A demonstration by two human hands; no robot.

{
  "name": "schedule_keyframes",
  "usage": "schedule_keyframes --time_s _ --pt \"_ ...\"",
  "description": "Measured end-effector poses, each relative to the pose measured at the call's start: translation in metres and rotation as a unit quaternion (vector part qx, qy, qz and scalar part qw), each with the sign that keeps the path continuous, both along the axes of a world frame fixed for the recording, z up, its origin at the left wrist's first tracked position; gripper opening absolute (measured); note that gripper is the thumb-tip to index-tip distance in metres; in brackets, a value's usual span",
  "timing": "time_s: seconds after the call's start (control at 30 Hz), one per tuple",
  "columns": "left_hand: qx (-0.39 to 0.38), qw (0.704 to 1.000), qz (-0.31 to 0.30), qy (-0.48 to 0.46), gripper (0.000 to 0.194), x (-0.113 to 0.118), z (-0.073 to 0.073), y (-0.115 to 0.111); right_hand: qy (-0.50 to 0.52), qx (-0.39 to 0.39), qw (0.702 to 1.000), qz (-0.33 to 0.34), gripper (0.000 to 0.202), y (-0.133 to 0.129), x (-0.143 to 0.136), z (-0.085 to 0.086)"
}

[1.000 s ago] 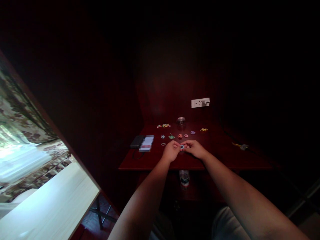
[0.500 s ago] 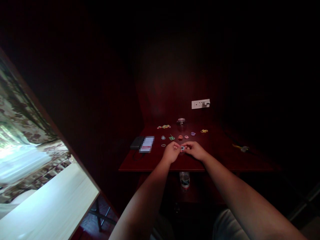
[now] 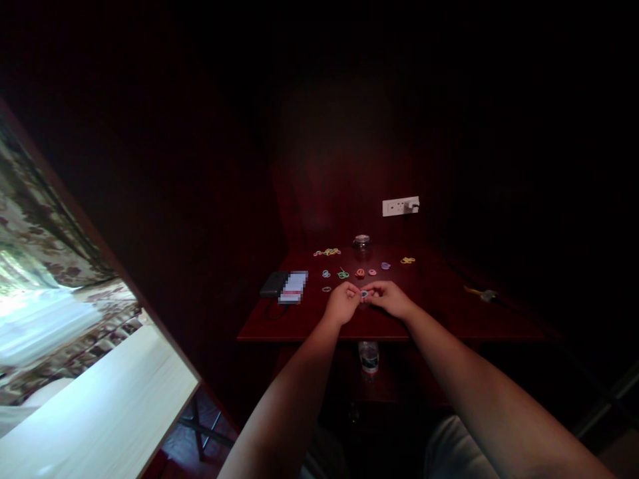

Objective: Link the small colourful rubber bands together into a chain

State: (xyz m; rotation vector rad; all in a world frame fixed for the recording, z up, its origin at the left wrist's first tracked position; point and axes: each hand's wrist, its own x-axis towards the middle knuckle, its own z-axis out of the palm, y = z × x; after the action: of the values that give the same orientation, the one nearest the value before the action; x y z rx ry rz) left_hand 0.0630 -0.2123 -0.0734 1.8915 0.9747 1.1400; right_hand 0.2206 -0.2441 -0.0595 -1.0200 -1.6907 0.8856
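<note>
Dark-red desktop (image 3: 429, 313) meets a dim wall (image 3: 327, 193), both hands (image 3: 342, 304) (image 3: 393, 299) pinching a small pale ring (image 3: 364, 294)

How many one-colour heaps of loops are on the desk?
6, left to right: blue heap, green heap, orange heap, pink heap, then, farther back, purple heap and yellow heap. More might hide behind the left hand or right hand.

left grip (image 3: 343, 303) pinched | right grip (image 3: 393, 299) pinched | forearms (image 3: 294, 369) extended
</note>
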Motion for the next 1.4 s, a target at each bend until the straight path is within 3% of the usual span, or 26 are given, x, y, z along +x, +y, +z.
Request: schedule_keyframes --time_s 0.2,0.4,0.63,1.1,1.4 --pt "-0.003 1.000 -0.013 0.001 0.010 0.0003 0.0021 -0.0022 -0.007 0.010 1.000 0.002 0.031 0.0012 0.0013 -0.0012" --pt "-0.020 0.999 -0.033 -0.018 0.006 0.0013 0.0030 -0.0033 -0.020 0.015 0.999 -0.036 0.027 0.0045 0.0055 -0.0050" --pt "-0.016 0.997 -0.057 -0.042 0.015 0.0014 -0.0014 -0.0006 -0.016 0.004 0.998 -0.064 0.028 0.0028 0.0040 -0.0028" --pt "0.018 1.000 0.008 -0.016 0.017 0.0014 0.0010 0.0014 0.036 -0.006 0.999 -0.022 0.032 0.0087 0.0045 -0.0098" --pt "0.011 1.000 0.005 -0.011 0.019 0.0006 -0.0039 0.0061 0.030 -0.011 0.999 -0.030 0.023 0.0076 0.0037 -0.0081"
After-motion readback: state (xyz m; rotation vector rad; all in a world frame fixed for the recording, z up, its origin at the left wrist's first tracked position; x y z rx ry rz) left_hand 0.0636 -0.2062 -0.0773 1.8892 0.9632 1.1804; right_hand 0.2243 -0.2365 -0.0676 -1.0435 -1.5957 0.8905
